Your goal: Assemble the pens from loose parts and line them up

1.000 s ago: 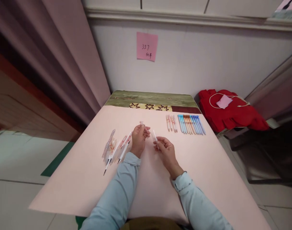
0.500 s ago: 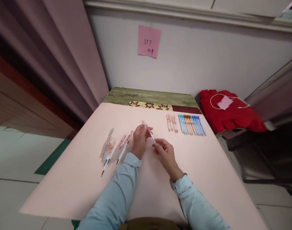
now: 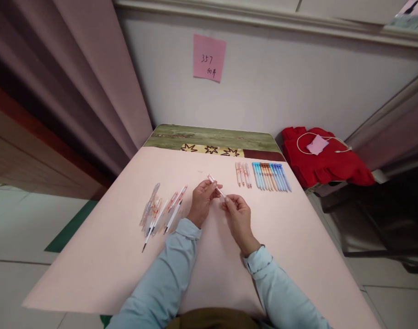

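Note:
Over the middle of the pink-covered table (image 3: 102,256), my left hand (image 3: 201,201) pinches a clear pen barrel (image 3: 212,180) that points up and away. My right hand (image 3: 237,214) is closed on the thin white refill (image 3: 221,193), whose far end meets the barrel. Both hands sit close together, fingers curled. A loose heap of pen parts and refills (image 3: 163,214) lies just left of my left hand.
A neat row of pink pens (image 3: 243,174) and a row of blue and orange pens (image 3: 271,177) lie at the far right of the table. A red cloth with a white cable (image 3: 324,157) rests beside the table. A pink note (image 3: 209,58) hangs on the wall.
My hands have come together: the refill, held apart from the barrel a second ago, now meets the barrel's end. The view has shifted slightly.

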`<control>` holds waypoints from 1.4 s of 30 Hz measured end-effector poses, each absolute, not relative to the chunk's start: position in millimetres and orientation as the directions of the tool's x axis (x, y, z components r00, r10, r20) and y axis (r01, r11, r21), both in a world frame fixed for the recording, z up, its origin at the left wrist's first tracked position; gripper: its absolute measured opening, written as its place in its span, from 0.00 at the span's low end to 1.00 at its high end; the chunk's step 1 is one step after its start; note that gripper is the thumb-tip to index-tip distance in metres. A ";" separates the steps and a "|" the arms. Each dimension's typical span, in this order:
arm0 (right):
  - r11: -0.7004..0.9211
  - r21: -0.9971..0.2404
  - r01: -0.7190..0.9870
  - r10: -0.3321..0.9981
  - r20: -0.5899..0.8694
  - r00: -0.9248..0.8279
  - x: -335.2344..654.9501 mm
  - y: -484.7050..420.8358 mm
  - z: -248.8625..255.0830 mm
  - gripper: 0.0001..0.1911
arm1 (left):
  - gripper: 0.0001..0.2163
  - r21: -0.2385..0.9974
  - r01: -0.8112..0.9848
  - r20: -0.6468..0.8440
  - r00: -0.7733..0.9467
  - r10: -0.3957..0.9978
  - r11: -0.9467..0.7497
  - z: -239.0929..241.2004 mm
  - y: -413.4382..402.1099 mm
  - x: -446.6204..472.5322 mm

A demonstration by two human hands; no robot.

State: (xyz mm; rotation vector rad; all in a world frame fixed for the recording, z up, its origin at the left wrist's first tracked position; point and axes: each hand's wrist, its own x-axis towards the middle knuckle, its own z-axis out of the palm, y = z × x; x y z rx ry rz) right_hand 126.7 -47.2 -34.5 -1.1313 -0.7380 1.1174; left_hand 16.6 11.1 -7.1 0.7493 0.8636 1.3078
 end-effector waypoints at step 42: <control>-0.022 -0.949 -0.315 0.944 -0.123 0.307 127.6 -50.5 -23.2 0.23 | 0.13 0.828 -0.540 -0.141 0.065 0.988 0.154 -2.9 8.7 15.3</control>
